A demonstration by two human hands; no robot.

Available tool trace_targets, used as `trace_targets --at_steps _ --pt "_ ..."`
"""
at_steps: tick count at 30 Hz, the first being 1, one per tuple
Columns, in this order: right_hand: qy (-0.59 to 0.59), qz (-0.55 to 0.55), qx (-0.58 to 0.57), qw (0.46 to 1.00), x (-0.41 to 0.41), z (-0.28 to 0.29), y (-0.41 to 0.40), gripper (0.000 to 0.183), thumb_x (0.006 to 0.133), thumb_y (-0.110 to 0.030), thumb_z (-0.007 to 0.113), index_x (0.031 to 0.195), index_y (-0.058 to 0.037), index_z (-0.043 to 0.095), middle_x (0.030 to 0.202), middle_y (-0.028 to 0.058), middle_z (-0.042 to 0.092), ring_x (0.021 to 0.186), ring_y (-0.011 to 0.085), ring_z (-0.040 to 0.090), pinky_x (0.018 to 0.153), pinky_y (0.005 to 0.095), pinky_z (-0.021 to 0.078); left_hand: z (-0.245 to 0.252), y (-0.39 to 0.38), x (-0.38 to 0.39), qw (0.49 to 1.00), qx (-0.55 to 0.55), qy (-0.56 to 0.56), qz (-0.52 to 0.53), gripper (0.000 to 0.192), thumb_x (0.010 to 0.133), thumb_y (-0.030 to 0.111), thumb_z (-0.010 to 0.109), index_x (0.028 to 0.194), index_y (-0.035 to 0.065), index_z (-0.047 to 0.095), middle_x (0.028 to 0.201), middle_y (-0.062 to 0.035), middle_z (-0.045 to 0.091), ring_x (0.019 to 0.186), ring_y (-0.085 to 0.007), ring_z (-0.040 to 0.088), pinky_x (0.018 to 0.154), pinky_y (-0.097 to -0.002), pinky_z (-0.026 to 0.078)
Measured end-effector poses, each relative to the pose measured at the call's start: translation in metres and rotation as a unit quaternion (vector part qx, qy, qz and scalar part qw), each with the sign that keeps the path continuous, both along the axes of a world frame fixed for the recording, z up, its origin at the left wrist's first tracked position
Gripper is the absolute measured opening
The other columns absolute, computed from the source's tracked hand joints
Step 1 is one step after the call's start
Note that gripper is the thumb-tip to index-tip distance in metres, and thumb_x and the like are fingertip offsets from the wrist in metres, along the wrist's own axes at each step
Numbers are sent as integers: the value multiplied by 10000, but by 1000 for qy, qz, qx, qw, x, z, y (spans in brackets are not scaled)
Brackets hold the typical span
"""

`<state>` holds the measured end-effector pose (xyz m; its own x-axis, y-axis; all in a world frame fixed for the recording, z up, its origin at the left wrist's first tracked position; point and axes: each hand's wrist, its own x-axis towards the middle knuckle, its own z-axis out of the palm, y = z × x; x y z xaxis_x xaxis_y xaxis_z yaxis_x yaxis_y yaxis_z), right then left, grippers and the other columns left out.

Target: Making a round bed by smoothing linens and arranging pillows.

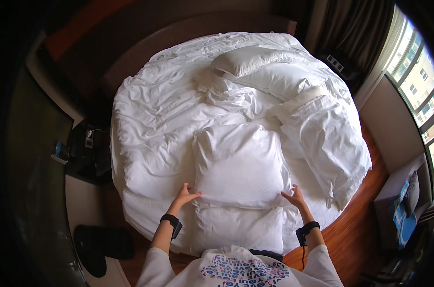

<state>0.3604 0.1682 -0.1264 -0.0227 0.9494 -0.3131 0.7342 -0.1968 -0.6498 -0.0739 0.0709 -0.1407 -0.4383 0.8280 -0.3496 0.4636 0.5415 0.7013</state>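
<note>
A pillow in a white case [240,165] lies on the round bed, overlapping a second white pillow [238,227] nearest my body. At its lower left corner is my left hand [188,195], thumb and fingers apart, the thumb tip by the case. My right hand [294,196] is spread the same way at the lower right corner. Whether either hand touches or pinches the fabric cannot be told for sure. To the right lies a loose, crumpled white pillowcase or cover [321,140]. Further back, a bare white pillow [254,60] rests partly on another white pillow [278,80].
A rumpled white sheet [152,122] covers the bed, with a brown headboard [202,23] behind. Dark nightstands stand on both sides. At right are a window [417,79] and a grey armchair [389,190] holding a cushion and blue cloth. Wooden flooring [353,219] surrounds the bed.
</note>
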Motion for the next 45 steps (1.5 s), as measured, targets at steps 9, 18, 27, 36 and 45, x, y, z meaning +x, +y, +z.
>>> trace_targets --at_steps 9,18,27,36,45 --pt "-25 -5 -200 979 -23 -57 10 1012 299 -483 696 1092 -1 292 1087 191 319 1027 304 281 843 325 265 -33 26 43 984 -108 -141 0 800 357 316 736 992 -29 392 992 -146 445 919 -222 432 778 -269 345" --pt "272 -42 -161 948 -41 -15 -3 745 419 -368 697 1000 4 415 950 122 465 885 207 437 764 271 334 -27 21 30 977 -138 -162 -3 742 404 367 703 958 -38 423 950 -137 472 854 -194 467 714 -272 374" --pt "203 12 -240 949 -35 26 -11 616 527 -377 643 951 29 459 889 100 504 805 174 487 714 252 365 41 -2 59 977 48 -207 -7 384 544 339 644 695 -1 546 620 -39 531 535 -105 488 509 -211 386" --pt "444 -20 8 896 -13 188 -70 455 559 -128 641 934 26 433 819 59 506 724 128 479 658 229 376 244 -47 64 932 282 -222 -46 190 643 133 578 713 -36 527 616 -52 536 561 -94 500 511 -206 396" --pt "449 -12 102 888 25 219 -41 385 625 -201 561 930 -4 436 835 51 482 730 124 448 643 243 361 335 -86 72 892 409 -193 -1 596 633 294 573 1068 -14 306 1001 -89 410 907 -195 408 778 -300 327"
